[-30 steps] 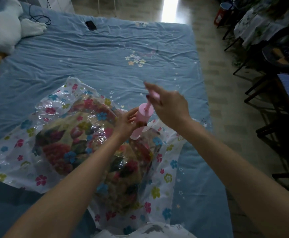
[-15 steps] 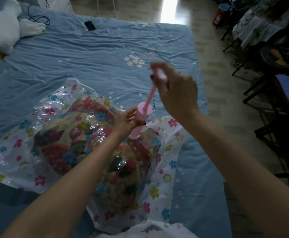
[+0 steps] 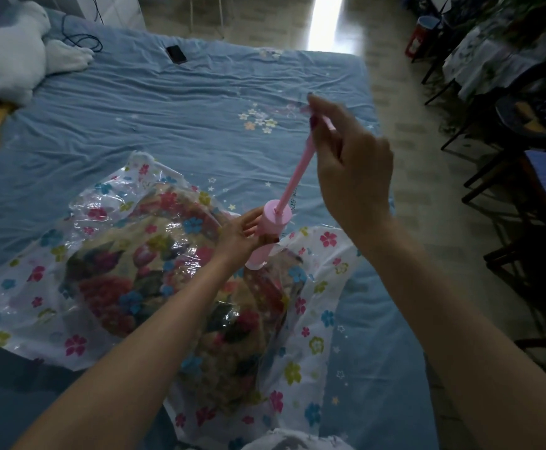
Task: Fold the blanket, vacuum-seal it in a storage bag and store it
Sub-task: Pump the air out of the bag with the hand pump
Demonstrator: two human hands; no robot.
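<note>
My left hand [image 3: 237, 235] wraps around the pink pump [image 3: 270, 233] and holds it standing on the storage bag [image 3: 310, 323]. My right hand [image 3: 351, 167] pinches the top of the pump's rod [image 3: 296, 173] — the rod is pulled far out. The folded blanket [image 3: 128, 280] sits inside the clear flowery bag, which lies near the front edge of the bed [image 3: 167, 108]. A white plush toy [image 3: 8, 56] rests at the far left corner — a black phone [image 3: 176, 54] lies by the far edge.
</note>
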